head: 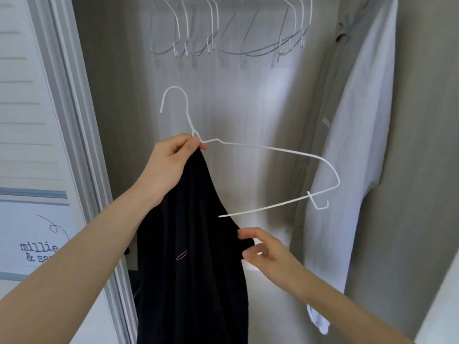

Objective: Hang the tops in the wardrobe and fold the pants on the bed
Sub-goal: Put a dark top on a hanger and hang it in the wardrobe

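Observation:
A black top (193, 256) hangs in front of the open wardrobe, draped over the left half of a white wire hanger (273, 148). My left hand (171, 160) pinches the hanger's neck together with the top's upper edge. The hanger's right arm and lower bar stick out bare to the right. My right hand (263, 247) grips the top's right edge between thumb and fingers, just below the bar's end.
Several bare white wire hangers (223, 33) hang from above inside the wardrobe. A white top (347, 170) and a grey garment (320, 115) hang at the right. A white louvred door (37, 120) with a printed sign stands at the left.

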Available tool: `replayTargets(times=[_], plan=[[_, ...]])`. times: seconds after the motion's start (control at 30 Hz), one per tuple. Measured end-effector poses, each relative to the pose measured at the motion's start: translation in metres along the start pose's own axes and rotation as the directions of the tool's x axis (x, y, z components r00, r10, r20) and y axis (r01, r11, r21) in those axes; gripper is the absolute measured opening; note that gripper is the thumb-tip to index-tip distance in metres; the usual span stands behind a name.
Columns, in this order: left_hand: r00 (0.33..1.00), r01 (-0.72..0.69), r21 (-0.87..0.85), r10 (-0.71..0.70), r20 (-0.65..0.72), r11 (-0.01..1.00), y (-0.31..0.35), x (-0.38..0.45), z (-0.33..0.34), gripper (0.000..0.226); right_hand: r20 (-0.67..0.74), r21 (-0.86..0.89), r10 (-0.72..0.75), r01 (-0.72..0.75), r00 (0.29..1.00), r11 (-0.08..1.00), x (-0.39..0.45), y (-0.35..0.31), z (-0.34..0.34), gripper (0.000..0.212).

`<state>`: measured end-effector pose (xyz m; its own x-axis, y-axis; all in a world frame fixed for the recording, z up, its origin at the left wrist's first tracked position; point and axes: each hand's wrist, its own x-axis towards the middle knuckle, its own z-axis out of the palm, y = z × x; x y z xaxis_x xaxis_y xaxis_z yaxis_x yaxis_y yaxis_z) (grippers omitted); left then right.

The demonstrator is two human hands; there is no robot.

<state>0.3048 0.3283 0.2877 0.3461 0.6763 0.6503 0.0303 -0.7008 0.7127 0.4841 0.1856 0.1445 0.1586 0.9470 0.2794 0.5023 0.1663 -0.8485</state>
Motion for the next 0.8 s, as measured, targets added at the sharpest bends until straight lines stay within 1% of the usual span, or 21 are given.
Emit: replayTargets(times=[0.07, 0.13, 0.2, 0.27, 0.3, 0.33, 0.37, 0.4, 0.43, 0.5, 0.53, 0.57, 0.6, 0.63, 0.67, 0.7, 0.73, 0.77, 0.8], plan=[[1.000, -0.001, -0.001, 0.001, 0.000, 1.000, -0.001, 0.001, -0.004, 0.028, 0.086, -0.177, -0.010, 0.025, 0.996, 0.984, 0.003, 0.013, -0.005, 0.035], [1.000, -0.004, 0.008, 0.004, 0.000, 1.000, -0.004, 0.000, -0.007, 0.028, 0.222, -0.423, 0.005, 0.092, 0.975, 0.902, 0.004, 0.025, -0.008, 0.044], [1.000, -0.009, 0.018, 0.009, 0.008, 1.000, -0.007, -0.001, -0.007, 0.028, 0.306, -0.665, 0.038, 0.185, 0.951, 0.724, 0.004, 0.030, -0.007, 0.051], [1.000, -0.002, 0.030, 0.001, 0.028, 1.000, -0.011, -0.002, -0.006, 0.028, 0.346, -0.806, -0.018, 0.307, 0.938, 0.507, 0.006, 0.034, -0.007, 0.037], [0.999, 0.001, 0.041, -0.003, 0.036, 0.999, -0.013, -0.003, -0.007, 0.028, 0.356, -0.845, -0.054, 0.347, 0.933, 0.406, 0.007, 0.036, -0.011, 0.030], [0.999, -0.001, 0.056, -0.001, 0.042, 0.998, -0.016, -0.004, -0.009, 0.028, 0.346, -0.879, -0.121, 0.367, 0.930, 0.305, 0.009, 0.039, -0.018, 0.027], [0.999, -0.005, 0.076, 0.002, 0.046, 0.997, -0.021, -0.005, -0.012, 0.027, 0.310, -0.909, -0.186, 0.348, 0.932, 0.230, 0.012, 0.043, -0.029, 0.028], [0.999, -0.014, 0.105, 0.009, 0.051, 0.994, -0.027, -0.006, -0.016, 0.027, 0.262, -0.928, -0.237, 0.312, 0.935, 0.203, 0.015, 0.047, -0.044, 0.031], [0.998, -0.022, 0.142, 0.015, 0.055, 0.990, -0.034, -0.006, -0.019, 0.027, 0.218, -0.941, -0.267, 0.274, 0.939, 0.197, 0.017, 0.047, -0.060, 0.030], [0.998, -0.025, 0.232, 0.011, 0.060, 0.972, -0.048, -0.008, -0.024, 0.027, 0.166, -0.963, -0.218, 0.206, 0.962, 0.173, 0.018, 0.043, -0.090, 0.028], [0.998, -0.022, 0.271, 0.006, 0.061, 0.962, -0.052, -0.009, -0.025, 0.026, 0.148, -0.966, -0.204, 0.185, 0.968, 0.179, 0.018, 0.040, -0.103, 0.030], [0.998, -0.025, 0.302, 0.006, 0.064, 0.953, -0.056, -0.009, -0.024, 0.024, 0.124, -0.962, -0.200, 0.168, 0.972, 0.216, 0.016, 0.036, -0.112, 0.036], [0.997, -0.037, 0.332, 0.013, 0.073, 0.943, -0.058, -0.008, -0.021, 0.021, 0.104, -0.940, -0.188, 0.158, 0.977, 0.302, 0.012, 0.027, -0.120, 0.042], [0.996, -0.049, 0.357, 0.020, 0.085, 0.933, -0.060, -0.009, -0.018, 0.018, 0.081, -0.891, -0.180, 0.152, 0.980, 0.427, 0.009, 0.017, -0.123, 0.046], [0.993, -0.081, 0.379, 0.043, 0.108, 0.922, -0.058, -0.010, -0.012, 0.016, 0.046, -0.797, -0.156, 0.130, 0.987, 0.590, 0.007, 0.005, -0.126, 0.043], [0.988, -0.123, 0.393, 0.073, 0.138, 0.912, -0.056, -0.011, -0.005, 0.015, 0.010, -0.679, -0.152, 0.119, 0.988, 0.725, 0.007, -0.005, -0.127, 0.034], [0.981, -0.162, 0.403, 0.102, 0.166, 0.901, -0.051, -0.011, 0.004, 0.019, -0.030, -0.583, -0.189, 0.137, 0.982, 0.801, 0.009, -0.015, -0.125, 0.024], [0.972, -0.201, 0.396, 0.131, 0.196, 0.896, -0.045, -0.012, 0.014, 0.027, -0.072, -0.521, -0.225, 0.156, 0.972, 0.839, 0.014, -0.023, -0.120, 0.018], [0.962, -0.234, 0.382, 0.156, 0.225, 0.894, -0.036, -0.013, 0.026, 0.034, -0.097, -0.478, -0.245, 0.171, 0.965, 0.861, 0.017, -0.029, -0.114, 0.017]])
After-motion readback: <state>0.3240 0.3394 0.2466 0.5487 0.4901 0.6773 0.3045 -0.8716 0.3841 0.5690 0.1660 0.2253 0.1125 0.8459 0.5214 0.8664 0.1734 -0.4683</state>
